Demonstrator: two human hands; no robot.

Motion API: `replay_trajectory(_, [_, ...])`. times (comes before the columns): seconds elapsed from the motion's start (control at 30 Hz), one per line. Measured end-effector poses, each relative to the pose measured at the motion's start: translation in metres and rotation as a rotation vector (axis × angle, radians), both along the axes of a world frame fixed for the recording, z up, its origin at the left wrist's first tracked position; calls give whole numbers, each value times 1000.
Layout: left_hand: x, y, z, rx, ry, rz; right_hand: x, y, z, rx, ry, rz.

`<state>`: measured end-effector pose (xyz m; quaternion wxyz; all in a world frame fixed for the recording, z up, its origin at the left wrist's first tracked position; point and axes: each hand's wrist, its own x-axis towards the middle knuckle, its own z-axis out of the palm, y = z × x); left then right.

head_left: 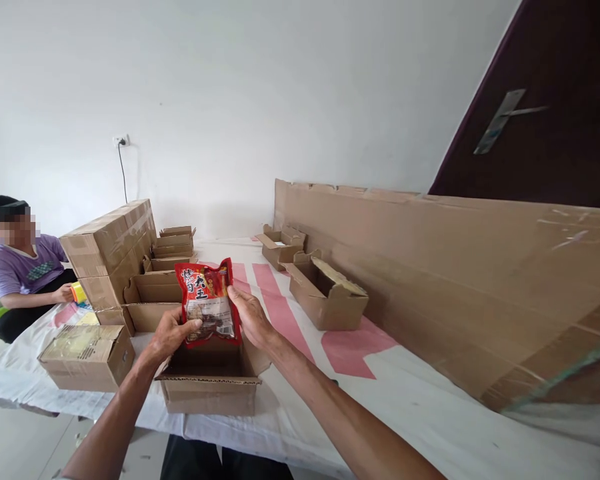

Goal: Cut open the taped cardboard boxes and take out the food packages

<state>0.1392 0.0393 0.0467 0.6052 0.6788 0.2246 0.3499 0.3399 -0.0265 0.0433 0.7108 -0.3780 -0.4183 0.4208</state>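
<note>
While both hands' fingers pinch it, the red snack packet (207,301) stands upright, glossy, clear-windowed.

— What's that packet (207,303)?

— A red snack packet with big printed characters on top and a clear window lower down showing something dark. It's sealed, upright, tilted a little, face toward us.

— Where is it?

— Just above the open box (211,380), its bottom edge at the box mouth. The box is plain brown cardboard, flaps out, at the desk's near edge.
</note>
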Motion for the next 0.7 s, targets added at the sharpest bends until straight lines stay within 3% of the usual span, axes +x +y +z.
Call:
replay_trajectory(0.2, [-4, 11, 15, -14, -70, 57, 5, 9, -14, -15, -129, 30])
replay_trajectory(0.43, [-10, 20, 23, 44, -58, 1, 8, 32, -13, -10, -114, 29])
replay_trajectory(0.57, [-13, 37, 26, 77, -38, -44, 10, 48, -9, -17, -108, 43])
replay_trajectory(0.7, [-10, 61, 21, 42, -51, -4, 11, 60, -6, -36, -118, 58])
